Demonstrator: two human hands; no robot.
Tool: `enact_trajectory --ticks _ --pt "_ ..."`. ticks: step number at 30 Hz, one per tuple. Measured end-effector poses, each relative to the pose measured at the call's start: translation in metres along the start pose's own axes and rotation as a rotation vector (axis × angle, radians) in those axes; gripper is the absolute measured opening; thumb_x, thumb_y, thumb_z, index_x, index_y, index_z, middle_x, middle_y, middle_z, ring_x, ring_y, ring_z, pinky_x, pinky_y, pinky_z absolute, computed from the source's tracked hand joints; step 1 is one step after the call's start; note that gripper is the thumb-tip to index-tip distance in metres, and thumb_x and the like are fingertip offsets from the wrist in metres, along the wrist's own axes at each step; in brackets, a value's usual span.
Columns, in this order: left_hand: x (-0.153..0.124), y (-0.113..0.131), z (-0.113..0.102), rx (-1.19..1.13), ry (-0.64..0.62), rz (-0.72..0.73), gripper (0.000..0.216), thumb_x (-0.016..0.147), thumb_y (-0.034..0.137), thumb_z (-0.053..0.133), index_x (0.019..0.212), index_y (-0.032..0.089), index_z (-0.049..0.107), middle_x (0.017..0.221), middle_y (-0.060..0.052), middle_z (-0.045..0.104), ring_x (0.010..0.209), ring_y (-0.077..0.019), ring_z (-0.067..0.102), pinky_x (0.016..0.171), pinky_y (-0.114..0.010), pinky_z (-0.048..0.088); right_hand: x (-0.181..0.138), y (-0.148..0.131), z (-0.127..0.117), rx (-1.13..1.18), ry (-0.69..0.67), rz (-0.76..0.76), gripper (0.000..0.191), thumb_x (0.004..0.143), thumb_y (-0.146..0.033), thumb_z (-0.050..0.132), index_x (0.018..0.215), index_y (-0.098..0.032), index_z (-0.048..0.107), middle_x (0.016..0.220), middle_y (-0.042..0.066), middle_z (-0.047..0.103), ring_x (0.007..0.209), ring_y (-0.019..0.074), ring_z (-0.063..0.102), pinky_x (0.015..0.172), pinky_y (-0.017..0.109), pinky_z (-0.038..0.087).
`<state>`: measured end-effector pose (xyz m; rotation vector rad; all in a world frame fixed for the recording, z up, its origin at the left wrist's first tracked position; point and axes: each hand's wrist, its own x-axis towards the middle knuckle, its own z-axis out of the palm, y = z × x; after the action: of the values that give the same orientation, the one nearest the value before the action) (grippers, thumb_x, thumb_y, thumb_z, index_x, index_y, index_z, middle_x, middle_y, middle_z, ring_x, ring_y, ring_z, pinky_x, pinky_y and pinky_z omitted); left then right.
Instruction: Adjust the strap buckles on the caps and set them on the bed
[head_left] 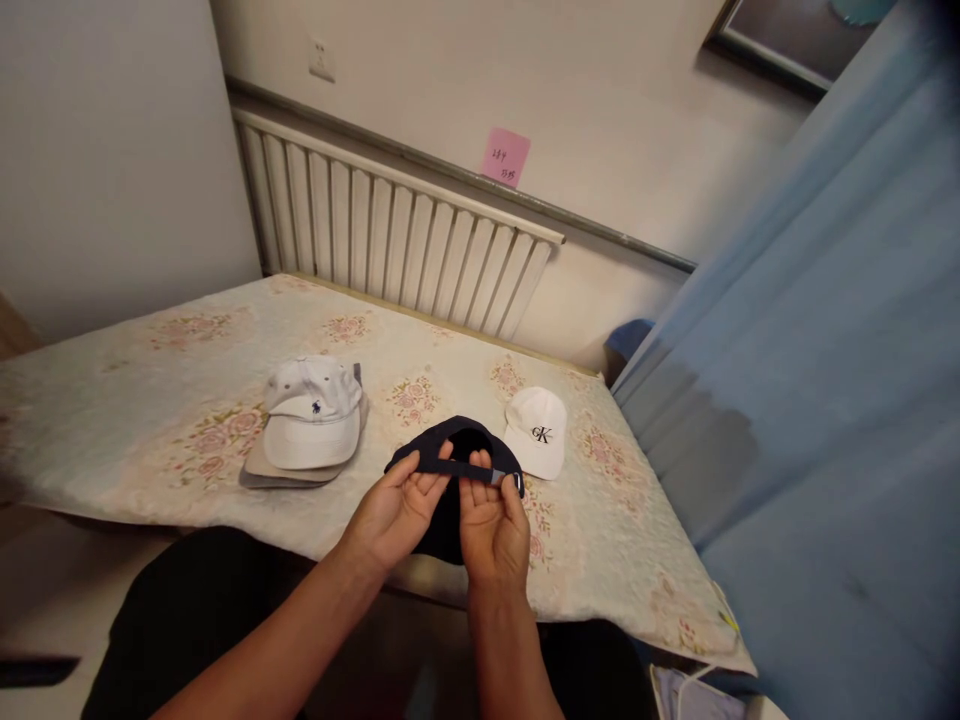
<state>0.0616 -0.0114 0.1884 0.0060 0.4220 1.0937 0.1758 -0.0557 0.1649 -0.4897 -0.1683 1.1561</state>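
Note:
A dark navy cap (457, 440) hangs over the near edge of the table, its back strap turned toward me. My left hand (394, 510) pinches the left part of the strap, fingers curled on it. My right hand (491, 525) grips the strap's right part by the small metal buckle. To the left a white cap with a small dark logo (313, 420) lies on top of a beige and a grey cap. A white cap with black letters (538, 430) rests just right of the navy cap.
A floral cloth covers the table (150, 400). A white radiator (390, 235) runs along the back wall, with a pink note (505, 157) above it. A blue curtain (825, 380) hangs close on the right. My dark-clothed lap (195, 620) is below the table edge.

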Motion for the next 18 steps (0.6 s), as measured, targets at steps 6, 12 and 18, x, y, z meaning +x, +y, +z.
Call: enact_trajectory --ticks 6,12,18 --pt "0.003 0.006 -0.007 -0.026 -0.035 -0.013 0.022 0.093 0.013 0.040 0.100 0.008 0.060 0.095 -0.014 0.073 0.094 -0.0229 0.069 0.081 -0.035 0.058 0.000 -0.005 0.001 -0.013 0.071 -0.004 0.014 0.088 -0.018 0.048 0.091 -0.015 0.062 0.100 0.008 0.073 0.105 0.0164 0.065 0.102 0.042 0.046" --pt "0.014 0.011 -0.015 -0.079 -0.037 0.005 0.029 0.095 0.018 0.037 0.111 0.008 0.059 0.095 -0.013 0.074 0.094 -0.0211 0.069 0.085 -0.037 0.057 0.001 -0.009 -0.004 0.001 0.087 0.006 0.013 0.088 -0.017 0.048 0.087 -0.016 0.061 0.100 0.008 0.073 0.104 0.0156 0.065 0.102 0.040 0.045" --pt "0.008 0.002 -0.005 -0.064 -0.065 0.001 0.032 0.095 0.018 0.038 0.121 0.008 0.055 0.101 -0.013 0.072 0.099 -0.0196 0.067 0.089 -0.032 0.055 0.003 -0.007 -0.009 -0.022 -0.009 -0.036 0.019 0.087 -0.028 0.053 0.099 -0.017 0.062 0.112 0.008 0.069 0.114 0.0177 0.060 0.107 0.041 0.039"
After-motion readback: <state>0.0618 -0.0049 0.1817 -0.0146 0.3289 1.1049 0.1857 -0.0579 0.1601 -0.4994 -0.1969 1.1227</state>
